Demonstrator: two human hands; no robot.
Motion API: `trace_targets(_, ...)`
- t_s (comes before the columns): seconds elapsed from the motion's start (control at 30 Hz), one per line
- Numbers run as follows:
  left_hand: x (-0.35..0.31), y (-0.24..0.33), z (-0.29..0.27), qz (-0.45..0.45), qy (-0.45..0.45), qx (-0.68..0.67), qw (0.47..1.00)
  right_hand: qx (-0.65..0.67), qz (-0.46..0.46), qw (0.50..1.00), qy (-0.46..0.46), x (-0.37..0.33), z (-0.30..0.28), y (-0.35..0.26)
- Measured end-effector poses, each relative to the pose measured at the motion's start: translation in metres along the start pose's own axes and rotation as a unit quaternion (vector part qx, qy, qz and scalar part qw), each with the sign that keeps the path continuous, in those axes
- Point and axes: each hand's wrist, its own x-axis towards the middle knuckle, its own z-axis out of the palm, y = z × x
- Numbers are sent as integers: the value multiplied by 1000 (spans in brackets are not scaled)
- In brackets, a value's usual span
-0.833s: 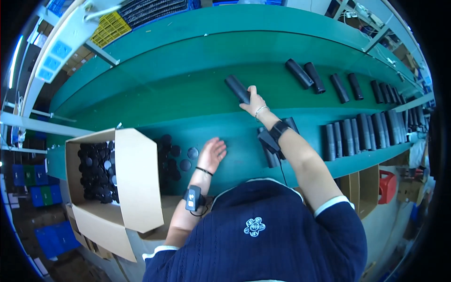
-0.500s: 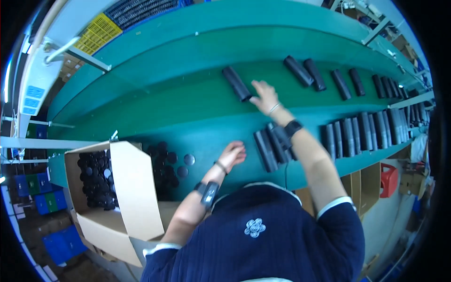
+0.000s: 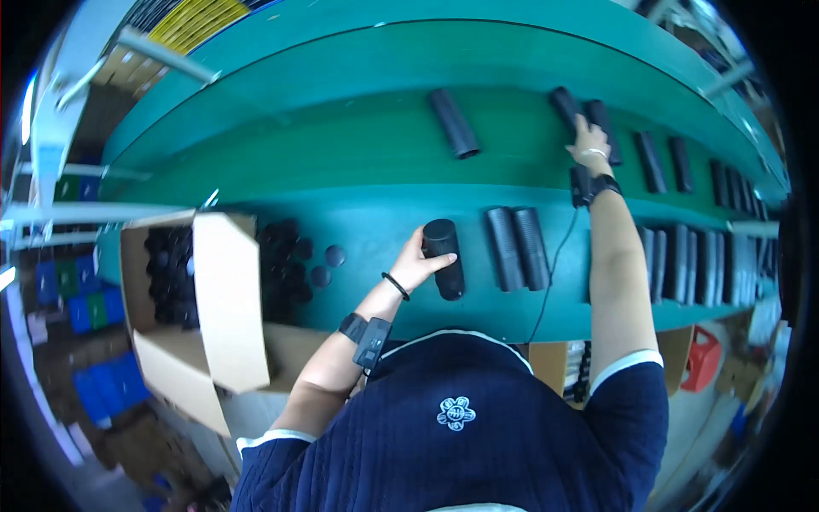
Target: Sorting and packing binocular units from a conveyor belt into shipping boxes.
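Left hand (image 3: 418, 262) holds a black tube (image 3: 445, 271); right hand (image 3: 591, 142), at two o'clock, overlaps two tubes (image 3: 564, 104), closure indeterminable. An off-centre nudge could roll one.

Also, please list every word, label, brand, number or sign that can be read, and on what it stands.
No readable text.
Flower emblem on navy shirt: inner marks too small to read.
Left-arm device: any marking too blurred to read.
Black cylinder in left hand: no lettering visible.

Black tube (image 3: 564, 104) partly hidden under the right hand (image 3: 590, 143), tube row (image 3: 706, 266) partly behind the forearm (image 3: 618, 264), yellow crate (image 3: 198, 24) cut by the top edge
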Motion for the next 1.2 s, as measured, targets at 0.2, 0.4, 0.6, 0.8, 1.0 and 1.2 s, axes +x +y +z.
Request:
trace_targets(0.2,-47,20,-38,90,22,153,984,13,54,998,15,-2,21,-27)
trace_targets(0.4,-66,7,-38,138,55,222,964,234,-61,970,37,-54,54,-59)
trace_targets(0.6,-74,-15,-50,135,33,123,983,522,-240,791,-211,-202,-8,-157)
trace_targets(0.8,-78,-11,-49,195,-23,23,980,668,-199,634,-334,-305,-9,-195)
trace_targets(1.0,-63,-1,-69,258,-51,252,931,691,-128,638,-313,-289,-9,-205)
trace_targets(1.2,-63,-8,-71,148,-115,87,978,715,-103,614,-317,-302,-6,-207)
